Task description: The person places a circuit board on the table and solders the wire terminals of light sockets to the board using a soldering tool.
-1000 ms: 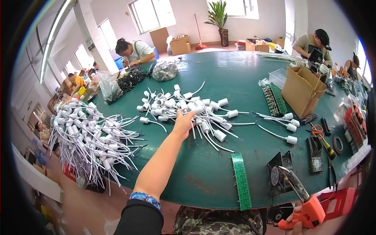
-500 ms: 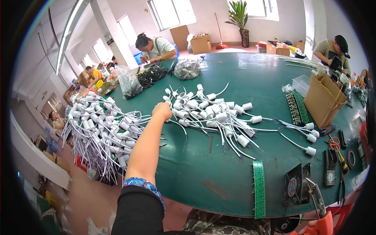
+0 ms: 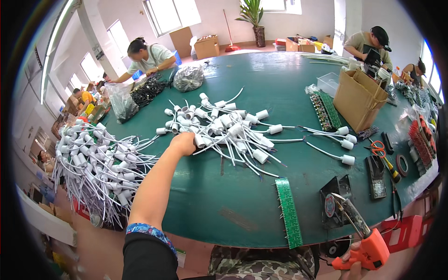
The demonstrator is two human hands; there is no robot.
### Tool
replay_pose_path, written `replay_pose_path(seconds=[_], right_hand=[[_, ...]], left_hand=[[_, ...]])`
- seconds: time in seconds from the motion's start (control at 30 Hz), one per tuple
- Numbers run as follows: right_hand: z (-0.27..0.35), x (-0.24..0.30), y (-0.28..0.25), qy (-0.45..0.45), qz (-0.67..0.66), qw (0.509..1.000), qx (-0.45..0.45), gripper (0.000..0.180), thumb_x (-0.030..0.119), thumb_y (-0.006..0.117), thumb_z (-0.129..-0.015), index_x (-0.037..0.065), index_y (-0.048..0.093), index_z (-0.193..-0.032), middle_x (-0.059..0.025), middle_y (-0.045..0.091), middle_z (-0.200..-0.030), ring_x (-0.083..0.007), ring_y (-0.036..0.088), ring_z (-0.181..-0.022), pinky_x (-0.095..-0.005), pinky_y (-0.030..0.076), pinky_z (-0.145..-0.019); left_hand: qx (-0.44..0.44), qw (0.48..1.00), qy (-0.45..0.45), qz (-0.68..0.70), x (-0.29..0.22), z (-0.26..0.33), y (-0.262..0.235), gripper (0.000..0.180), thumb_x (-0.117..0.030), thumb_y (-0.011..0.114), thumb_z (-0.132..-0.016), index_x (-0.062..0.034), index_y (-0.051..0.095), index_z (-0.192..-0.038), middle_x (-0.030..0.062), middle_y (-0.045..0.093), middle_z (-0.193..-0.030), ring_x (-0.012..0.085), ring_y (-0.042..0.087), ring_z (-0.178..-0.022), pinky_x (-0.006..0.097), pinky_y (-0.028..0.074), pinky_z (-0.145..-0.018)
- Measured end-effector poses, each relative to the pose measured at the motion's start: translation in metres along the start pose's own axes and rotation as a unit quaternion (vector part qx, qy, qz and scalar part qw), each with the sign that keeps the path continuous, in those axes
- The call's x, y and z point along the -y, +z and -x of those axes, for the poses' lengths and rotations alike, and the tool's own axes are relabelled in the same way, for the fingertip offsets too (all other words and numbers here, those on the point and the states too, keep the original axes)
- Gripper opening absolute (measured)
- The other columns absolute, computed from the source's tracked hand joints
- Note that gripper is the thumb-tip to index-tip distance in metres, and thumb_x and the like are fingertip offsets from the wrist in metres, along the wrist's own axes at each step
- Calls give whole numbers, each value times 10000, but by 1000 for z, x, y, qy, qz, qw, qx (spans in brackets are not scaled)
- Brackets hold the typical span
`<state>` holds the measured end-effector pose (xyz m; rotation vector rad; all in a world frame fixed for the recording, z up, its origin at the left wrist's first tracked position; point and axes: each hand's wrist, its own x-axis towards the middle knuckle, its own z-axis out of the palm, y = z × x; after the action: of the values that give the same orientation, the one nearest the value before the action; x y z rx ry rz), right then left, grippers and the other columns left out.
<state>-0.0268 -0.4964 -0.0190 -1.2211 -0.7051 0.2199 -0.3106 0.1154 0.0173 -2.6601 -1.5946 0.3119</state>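
My left hand (image 3: 185, 143) reaches to the near left edge of a loose pile of white lamp sockets with wire leads (image 3: 225, 120). Its fingers are closed at one white socket (image 3: 199, 141); the fingertips are partly hidden. Low at the right, my right hand (image 3: 353, 270) grips an orange soldering gun (image 3: 371, 252), its metal tip pointing up and left towards a small black fan (image 3: 330, 205). Between the hands, a long green circuit board strip (image 3: 288, 212) lies near the table's front edge.
A big heap of wired sockets (image 3: 95, 163) hangs over the table's left edge. On the right are a cardboard box (image 3: 359, 100), populated circuit boards (image 3: 325, 111), orange-handled scissors (image 3: 377, 148) and a tape roll (image 3: 401, 165). Co-workers (image 3: 149, 58) sit across the table.
My left hand has moved nearer along the pile's left side, and some sockets there have shifted. The soldering gun has come further into view, with my right hand now visible on it. The view has turned.
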Motion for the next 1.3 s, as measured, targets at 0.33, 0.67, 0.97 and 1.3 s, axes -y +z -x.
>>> replay_pose_path(seconds=[0.33,0.67,0.97,1.3], right_hand=[[18,-2,-27,-31,8,999,-1,631,370,643,-974,-81,429,-1360,-188,601,-1169,-139,595,-705,-251,518,-609],[28,5,-17,-13,-10,1000,10,658,396,685,-963,-83,442,-1343,-194,622,-1151,-154,629,-720,-278,547,-614],[34,18,1,113,6,993,32,755,533,759,-890,-56,522,-1298,-127,655,-1122,-150,653,-776,-308,557,-688],[37,19,3,213,6,975,69,769,571,782,-855,-25,566,-1289,-91,668,-1093,-153,654,-795,-326,558,-700]], left_hand=[[-269,943,6,196,30,103,-119,399,-241,818,-763,-25,618,-1034,136,699,-956,293,675,-859,404,541,-784],[-280,914,271,116,-100,203,-88,277,-58,743,-741,-57,675,-1010,105,611,-956,321,636,-917,414,533,-781],[-127,830,352,413,-203,148,-1,314,-123,739,-836,-43,651,-1126,130,627,-1058,337,645,-972,414,534,-841],[-79,820,423,377,-210,144,22,356,-129,700,-875,-16,635,-1206,165,642,-1149,365,640,-1060,417,524,-921]])
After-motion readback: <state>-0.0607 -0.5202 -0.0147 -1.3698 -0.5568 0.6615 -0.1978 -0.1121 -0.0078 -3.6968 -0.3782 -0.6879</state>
